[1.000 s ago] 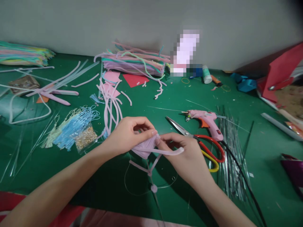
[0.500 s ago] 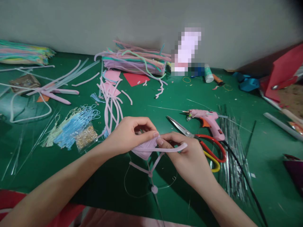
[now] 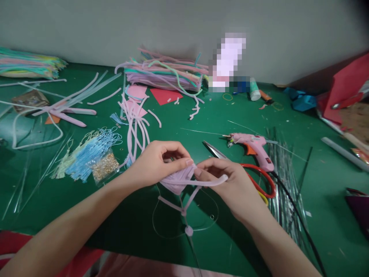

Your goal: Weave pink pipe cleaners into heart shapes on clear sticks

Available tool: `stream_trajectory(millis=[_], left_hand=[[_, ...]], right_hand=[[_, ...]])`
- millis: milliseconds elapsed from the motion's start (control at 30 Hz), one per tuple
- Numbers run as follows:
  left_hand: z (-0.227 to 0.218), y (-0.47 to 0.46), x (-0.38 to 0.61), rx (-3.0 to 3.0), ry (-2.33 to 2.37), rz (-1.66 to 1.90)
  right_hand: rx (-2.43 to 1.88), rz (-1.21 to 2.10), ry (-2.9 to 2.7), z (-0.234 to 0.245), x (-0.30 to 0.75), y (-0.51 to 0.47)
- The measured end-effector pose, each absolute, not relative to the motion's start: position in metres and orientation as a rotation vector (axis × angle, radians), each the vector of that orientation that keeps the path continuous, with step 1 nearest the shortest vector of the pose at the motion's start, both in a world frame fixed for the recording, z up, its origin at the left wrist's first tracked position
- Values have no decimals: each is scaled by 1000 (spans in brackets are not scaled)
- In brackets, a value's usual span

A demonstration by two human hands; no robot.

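Note:
Both hands meet over a lilac pipe-cleaner piece (image 3: 176, 184), a wound, pointed bundle with one loose end running right across my right fingers. My left hand (image 3: 163, 161) pinches its upper left side between thumb and fingers. At its upper right edge, my right hand (image 3: 221, 177) pinches with thumb and forefinger. Below hangs a thin stem (image 3: 192, 250) with a lilac V-shaped branch (image 3: 184, 211) and a small round lilac knob (image 3: 188, 231). A thin clear thread loops around the stem. The side under my fingers is hidden.
Beside my right hand lie scissors (image 3: 259, 175) with red and yellow handles, a pink glue gun (image 3: 253, 148) and wire strips (image 3: 288, 207). Left are blue tassels (image 3: 89, 154) and a bag of gold rings (image 3: 103, 167). Pipe-cleaner bundles (image 3: 167, 75) lie along the wall.
My right hand has shifted slightly right and up, covering more of the scissors. Its fingertips have drawn a little away from the left thumb; the lilac piece stays held.

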State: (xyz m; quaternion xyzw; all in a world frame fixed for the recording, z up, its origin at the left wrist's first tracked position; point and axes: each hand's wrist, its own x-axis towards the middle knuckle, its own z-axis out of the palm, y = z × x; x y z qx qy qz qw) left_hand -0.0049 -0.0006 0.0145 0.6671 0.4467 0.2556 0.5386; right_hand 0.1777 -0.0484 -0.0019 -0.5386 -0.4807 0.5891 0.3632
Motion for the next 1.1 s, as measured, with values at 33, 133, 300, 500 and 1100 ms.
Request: stream_trajectory(millis=[33, 133, 300, 500, 1100], left_hand=[[15, -1, -5, 1581, 1059, 604], [15, -1, -5, 1569, 1050, 588], [14, -2, -3, 1571, 1045, 559], [15, -2, -3, 1587, 1015, 532], [14, 0, -2, 1560, 1011, 542]], right_hand=[[-1387, 1518, -1225, -2, 178, -49], [-1394, 1528, -1206, 0, 178, -50], [-1411, 1534, -1217, 5, 180, -49], [-1417, 1564, -1256, 6, 181, -47], [-1397, 1453, -1338, 4, 179, -50]])
